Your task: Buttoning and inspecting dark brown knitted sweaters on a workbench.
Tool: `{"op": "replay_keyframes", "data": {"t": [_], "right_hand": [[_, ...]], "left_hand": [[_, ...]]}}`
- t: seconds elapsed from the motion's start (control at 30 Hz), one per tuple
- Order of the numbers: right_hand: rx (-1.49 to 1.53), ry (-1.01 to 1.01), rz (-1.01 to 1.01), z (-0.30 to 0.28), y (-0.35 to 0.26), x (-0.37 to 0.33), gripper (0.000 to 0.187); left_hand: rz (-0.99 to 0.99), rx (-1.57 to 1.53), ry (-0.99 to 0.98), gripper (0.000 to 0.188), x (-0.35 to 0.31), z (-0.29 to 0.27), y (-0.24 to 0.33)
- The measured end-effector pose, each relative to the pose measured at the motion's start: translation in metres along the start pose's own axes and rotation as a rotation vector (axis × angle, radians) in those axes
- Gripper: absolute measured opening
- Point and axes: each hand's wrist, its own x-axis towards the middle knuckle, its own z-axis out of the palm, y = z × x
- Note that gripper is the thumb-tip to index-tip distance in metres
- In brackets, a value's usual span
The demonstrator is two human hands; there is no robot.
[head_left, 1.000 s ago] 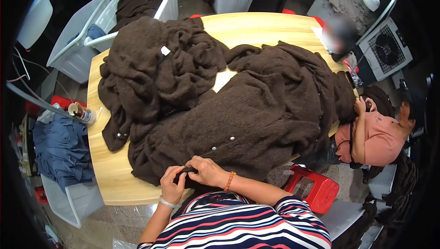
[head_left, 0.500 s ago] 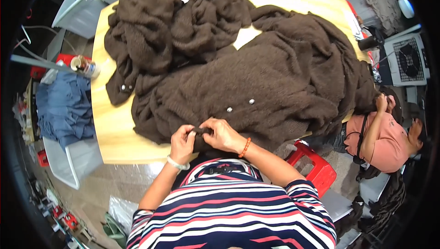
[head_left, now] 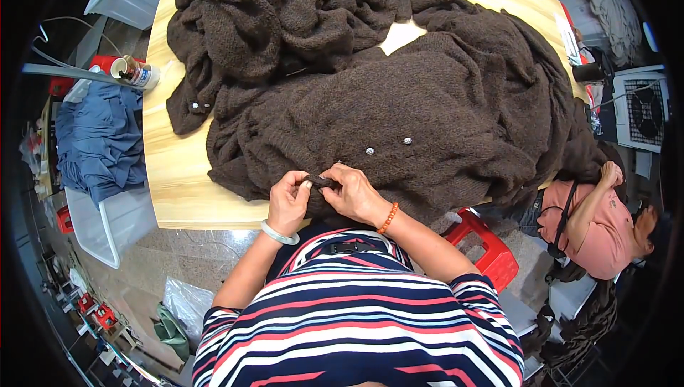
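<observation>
On the pale wooden table (head_left: 185, 198) lies a rumpled, dark-brown, nubbly knit garment (head_left: 335, 112) with two round silvery buttons (head_left: 370, 151). The left hand (head_left: 288, 200) and right hand (head_left: 356, 196) pinch its near edge, apparently a folded border; bare wood lies open along the table's left.

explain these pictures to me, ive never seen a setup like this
There is no machine here, just someone's bare left hand and right hand. The view comes from a wide fisheye camera worn on that person's head, looking down, so straight edges bend. On the pale wooden table lie dark brown knit garments in bulky heaps, with a few shiny button-like studs. Both hands pinch a small fold of brown knit fabric at the near side. A co-worker in a pink top is at right.
</observation>
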Motion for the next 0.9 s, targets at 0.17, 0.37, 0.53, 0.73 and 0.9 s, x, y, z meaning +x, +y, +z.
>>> {"op": "replay_keyframes", "data": {"t": [0.17, 0.37, 0.53, 0.73, 0.9], "right_hand": [[0.075, 0.027, 0.003, 0.001, 0.001, -0.003, 0.027], [0.02, 0.056, -0.092, 0.001, -0.007, -0.02, 0.021], [0.1, -0.04, -0.031, -0.002, -0.012, -0.029, 0.014], [0.41, -0.178, 0.23, -0.012, -0.015, -0.024, 0.016], [0.477, -0.17, 0.23, -0.009, -0.012, -0.026, 0.017]], "left_hand": [[0.005, -0.031, -0.032, 0.012, -0.001, -0.003, 0.005], [0.144, 0.074, -0.068, 0.016, -0.024, -0.002, 0.015], [0.2, 0.082, -0.072, 0.01, -0.033, -0.004, -0.001], [0.021, -0.115, -0.082, 0.009, -0.031, -0.003, 0.009], [0.035, -0.069, -0.226, 0.012, -0.03, -0.014, 0.008]]}}
